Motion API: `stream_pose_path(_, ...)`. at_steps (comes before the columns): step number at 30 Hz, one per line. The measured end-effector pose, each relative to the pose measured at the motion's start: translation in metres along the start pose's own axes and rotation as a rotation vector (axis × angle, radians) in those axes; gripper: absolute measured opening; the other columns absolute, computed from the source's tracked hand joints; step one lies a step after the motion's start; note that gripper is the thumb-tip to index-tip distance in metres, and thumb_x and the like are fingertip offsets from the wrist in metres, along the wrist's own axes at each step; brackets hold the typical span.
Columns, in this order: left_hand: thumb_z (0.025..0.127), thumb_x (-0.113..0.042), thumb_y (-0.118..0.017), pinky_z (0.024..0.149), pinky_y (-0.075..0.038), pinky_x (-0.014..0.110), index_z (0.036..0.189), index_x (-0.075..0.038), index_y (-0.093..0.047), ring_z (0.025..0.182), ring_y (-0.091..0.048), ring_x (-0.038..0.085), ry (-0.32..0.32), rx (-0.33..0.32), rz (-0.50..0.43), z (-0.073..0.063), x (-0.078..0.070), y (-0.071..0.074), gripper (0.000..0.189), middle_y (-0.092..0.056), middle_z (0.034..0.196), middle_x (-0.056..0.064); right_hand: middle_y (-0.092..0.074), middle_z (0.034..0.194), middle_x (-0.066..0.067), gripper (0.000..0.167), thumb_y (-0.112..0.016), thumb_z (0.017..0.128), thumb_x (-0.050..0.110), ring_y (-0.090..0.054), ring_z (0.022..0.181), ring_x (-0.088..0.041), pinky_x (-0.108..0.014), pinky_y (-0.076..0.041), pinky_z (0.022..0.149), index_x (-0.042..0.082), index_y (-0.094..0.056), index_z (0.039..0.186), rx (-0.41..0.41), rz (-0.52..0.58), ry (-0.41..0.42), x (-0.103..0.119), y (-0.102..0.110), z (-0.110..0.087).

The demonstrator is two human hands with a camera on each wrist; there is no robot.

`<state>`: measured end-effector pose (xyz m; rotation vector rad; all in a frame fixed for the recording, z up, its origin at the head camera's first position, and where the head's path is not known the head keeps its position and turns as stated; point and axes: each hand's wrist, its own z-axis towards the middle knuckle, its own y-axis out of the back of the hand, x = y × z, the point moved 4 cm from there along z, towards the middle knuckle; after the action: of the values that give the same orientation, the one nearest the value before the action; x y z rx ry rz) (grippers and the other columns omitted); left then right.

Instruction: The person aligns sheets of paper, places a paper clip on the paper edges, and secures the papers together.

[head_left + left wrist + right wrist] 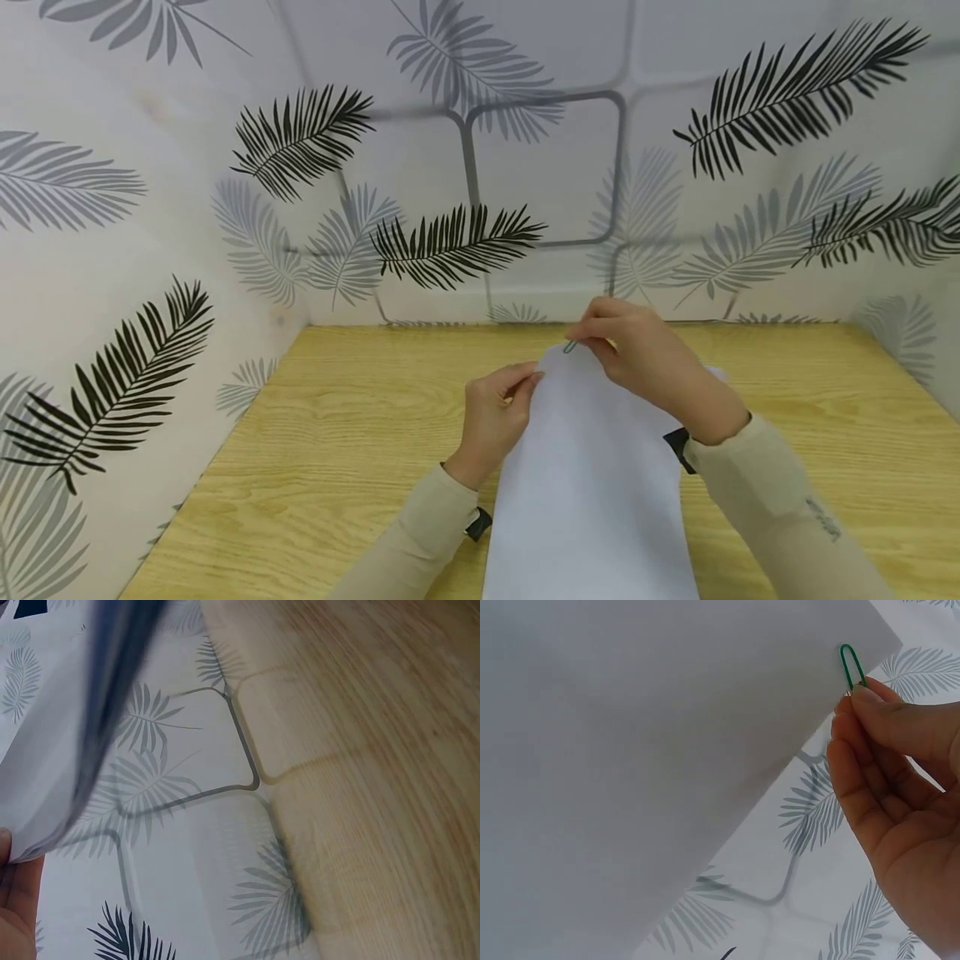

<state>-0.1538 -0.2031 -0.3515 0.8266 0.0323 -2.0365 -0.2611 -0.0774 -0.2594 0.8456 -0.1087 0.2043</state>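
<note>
White paper (pixel 592 492) is held up off the table in the head view. My left hand (pixel 497 421) pinches its left edge near the top corner. In the left wrist view the paper (pixel 45 772) shows nearly edge-on, with part of the left hand (pixel 19 907) at its lower end; it looks like more than one layer. My right hand (pixel 648 358) pinches a green paper clip (pixel 847 664) between thumb and forefinger at the paper's top edge. The clip's rounded end lies over the paper's face; its other end is hidden by the fingertips.
A wood-grain table (pixel 360 433) spreads beneath the hands. Behind it and to the left stand walls (pixel 540 50) covered in a leaf pattern. Dark straps (pixel 478 523) show at both wrists.
</note>
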Motion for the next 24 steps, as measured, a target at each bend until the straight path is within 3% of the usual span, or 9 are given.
stream_pose_path(6, 0.087, 0.006, -0.066, 0.064, -0.055, 0.022, 0.095, 0.006, -0.073, 0.075, -0.071, 0.023, 0.016, 0.001, -0.019, 0.0, -0.001, 0.0, 0.011, -0.072, 0.09, 0.017, -0.058, 0.076, -0.001, 0.025, -0.069, 0.076, -0.019, -0.057, 0.068, -0.015, -0.028, -0.05, 0.059, 0.002, -0.075, 0.089, -0.025, -0.012, 0.015, 0.002, -0.002, 0.0)
stream_pose_path(12, 0.087, 0.003, -0.067, 0.06, -0.053, 0.021, 0.094, 0.005, -0.073, 0.068, -0.068, 0.021, 0.13, -0.008, -0.046, 0.002, 0.001, 0.001, 0.01, -0.072, 0.087, 0.015, -0.065, 0.086, -0.007, 0.02, -0.073, 0.077, -0.013, -0.062, 0.076, -0.02, -0.033, -0.053, 0.063, 0.0, -0.068, 0.092, -0.127, -0.007, -0.021, 0.0, -0.008, -0.003)
stream_pose_path(18, 0.088, -0.001, -0.068, 0.054, -0.047, 0.019, 0.094, 0.003, -0.074, 0.06, -0.061, 0.016, 0.268, -0.012, -0.085, 0.004, 0.004, 0.001, 0.01, -0.072, 0.083, 0.013, -0.064, 0.092, -0.012, 0.029, -0.081, 0.073, -0.001, -0.061, 0.087, -0.028, -0.038, -0.053, 0.073, -0.002, -0.064, 0.097, -0.241, -0.1, -0.045, 0.003, -0.019, -0.009)
stream_pose_path(24, 0.088, -0.003, -0.068, 0.055, -0.047, 0.019, 0.094, 0.001, -0.075, 0.061, -0.061, 0.014, 0.302, -0.019, -0.1, 0.005, 0.006, 0.001, 0.009, -0.072, 0.081, 0.012, -0.063, 0.094, -0.015, 0.032, -0.083, 0.072, 0.0, -0.06, 0.089, -0.031, -0.038, -0.053, 0.074, -0.004, -0.064, 0.097, -0.298, -0.156, -0.018, 0.006, -0.025, -0.011)
